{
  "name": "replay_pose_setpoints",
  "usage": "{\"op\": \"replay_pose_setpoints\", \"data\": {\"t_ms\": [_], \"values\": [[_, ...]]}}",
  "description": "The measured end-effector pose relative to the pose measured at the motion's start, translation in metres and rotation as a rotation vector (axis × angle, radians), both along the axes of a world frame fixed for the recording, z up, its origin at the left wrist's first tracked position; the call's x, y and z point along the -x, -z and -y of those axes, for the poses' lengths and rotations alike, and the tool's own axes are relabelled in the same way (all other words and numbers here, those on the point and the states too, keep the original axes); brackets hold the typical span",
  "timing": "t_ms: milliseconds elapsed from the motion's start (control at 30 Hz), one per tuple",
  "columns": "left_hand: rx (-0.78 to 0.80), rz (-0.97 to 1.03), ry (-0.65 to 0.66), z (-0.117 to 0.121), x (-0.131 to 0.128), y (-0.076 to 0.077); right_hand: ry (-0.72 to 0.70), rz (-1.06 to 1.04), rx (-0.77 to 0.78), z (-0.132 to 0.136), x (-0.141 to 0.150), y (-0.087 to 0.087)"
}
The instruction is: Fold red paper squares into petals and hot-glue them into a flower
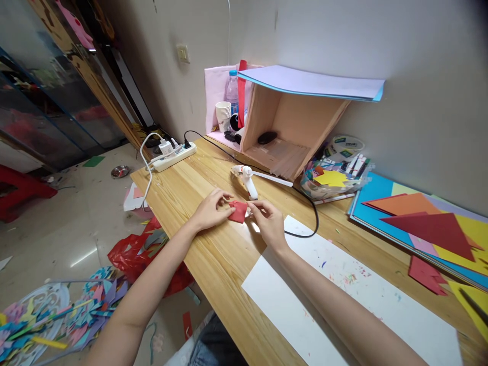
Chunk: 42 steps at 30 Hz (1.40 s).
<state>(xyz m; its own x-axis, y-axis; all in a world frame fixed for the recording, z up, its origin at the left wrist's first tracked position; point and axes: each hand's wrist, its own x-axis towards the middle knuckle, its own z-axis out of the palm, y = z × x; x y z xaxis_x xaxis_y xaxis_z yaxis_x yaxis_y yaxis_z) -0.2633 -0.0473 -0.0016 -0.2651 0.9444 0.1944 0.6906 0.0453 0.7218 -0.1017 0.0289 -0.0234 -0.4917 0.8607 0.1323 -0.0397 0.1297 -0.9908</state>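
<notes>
A small piece of folded red paper (239,212) is held just above the wooden table. My left hand (211,211) grips its left side, with the thumb across the front of the paper and the fingers behind. At the paper's upper right corner, my right hand (268,221) is closed in a pinch; the fingertips seem to touch the edge. Right behind the paper stands a white hot glue gun (248,182) on the table, with its black cord curving round to the right.
White paint-specked paper (354,290) lies under my right forearm. A power strip (174,156) sits at the table's left end. Farther back are a cardboard box (282,117) and a plastic basket of supplies (331,190). Coloured paper (430,226) is stacked at right.
</notes>
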Motion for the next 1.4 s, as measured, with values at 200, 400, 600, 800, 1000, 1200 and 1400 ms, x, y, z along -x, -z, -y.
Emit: {"op": "replay_pose_setpoints", "data": {"t_ms": [200, 400, 600, 800, 1000, 1200, 1400], "values": [[-0.149, 0.159, -0.014, 0.0, 0.0, -0.002, -0.039, -0.015, -0.036, 0.001, -0.001, -0.003], [-0.077, 0.365, 0.077, 0.001, -0.004, -0.003, 0.014, -0.016, -0.344, 0.005, -0.004, -0.007], [0.025, 0.524, 0.152, 0.006, -0.009, -0.009, 0.021, 0.005, -0.857, -0.002, -0.009, -0.005], [0.057, 0.554, 0.207, 0.009, -0.01, -0.015, 0.008, 0.024, -1.139, -0.006, -0.01, -0.003], [-0.004, 0.407, 0.223, 0.01, -0.009, -0.013, -0.032, 0.1, -1.236, -0.007, -0.011, -0.003], [-0.09, 0.255, 0.199, 0.012, -0.011, -0.011, -0.023, 0.118, -1.315, -0.006, -0.01, -0.004], [-0.056, 0.248, 0.165, 0.012, -0.013, -0.011, -0.021, 0.143, -1.325, -0.004, -0.01, -0.005]]}}
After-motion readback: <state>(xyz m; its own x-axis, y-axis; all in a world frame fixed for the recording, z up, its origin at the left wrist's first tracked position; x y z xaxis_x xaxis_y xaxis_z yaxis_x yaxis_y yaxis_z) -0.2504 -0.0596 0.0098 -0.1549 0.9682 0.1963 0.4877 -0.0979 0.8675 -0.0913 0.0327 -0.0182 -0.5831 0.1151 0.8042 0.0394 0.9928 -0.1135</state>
